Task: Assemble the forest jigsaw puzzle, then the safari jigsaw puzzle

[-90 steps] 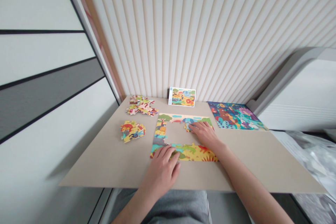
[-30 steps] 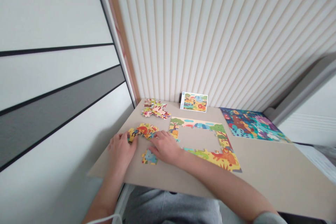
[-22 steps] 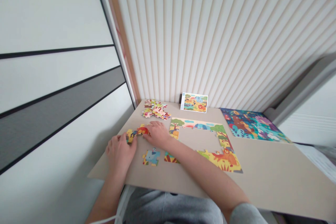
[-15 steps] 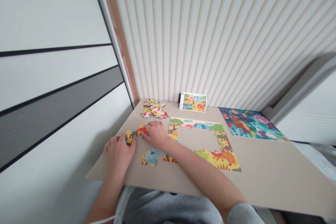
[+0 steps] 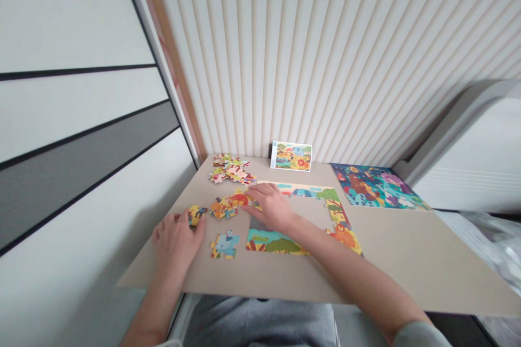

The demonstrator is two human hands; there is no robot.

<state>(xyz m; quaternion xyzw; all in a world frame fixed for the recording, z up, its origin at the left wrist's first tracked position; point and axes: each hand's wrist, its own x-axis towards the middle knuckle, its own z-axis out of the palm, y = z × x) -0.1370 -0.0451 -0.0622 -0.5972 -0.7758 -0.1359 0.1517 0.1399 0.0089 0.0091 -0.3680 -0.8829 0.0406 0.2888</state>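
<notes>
My left hand (image 5: pixel 177 239) rests at the table's left side, thumb and fingers closed around a yellow and dark-blue puzzle piece (image 5: pixel 197 216). My right hand (image 5: pixel 273 207) reaches over the left part of the puzzle frame (image 5: pixel 280 245) and grips a puzzle piece with a red-orange lion (image 5: pixel 239 200) at its fingertips. Between the hands lie loose orange and yellow pieces (image 5: pixel 222 209), close to the lion piece. Nearer to me is a light-blue elephant puzzle section (image 5: pixel 225 245). My right hand and forearm hide part of the frame.
A heap of puzzle pieces (image 5: pixel 232 170) lies at the back left. Behind the frame, a picture card (image 5: pixel 291 156) leans upright near the pleated blind (image 5: pixel 280 65). A finished dark-blue puzzle (image 5: pixel 378 187) lies at the back right. White panels (image 5: pixel 101 200) rise along the left edge.
My right hand has moved right, away from my left hand, with the lion piece. Loose orange pieces now show between the hands. The camera view has shifted slightly.
</notes>
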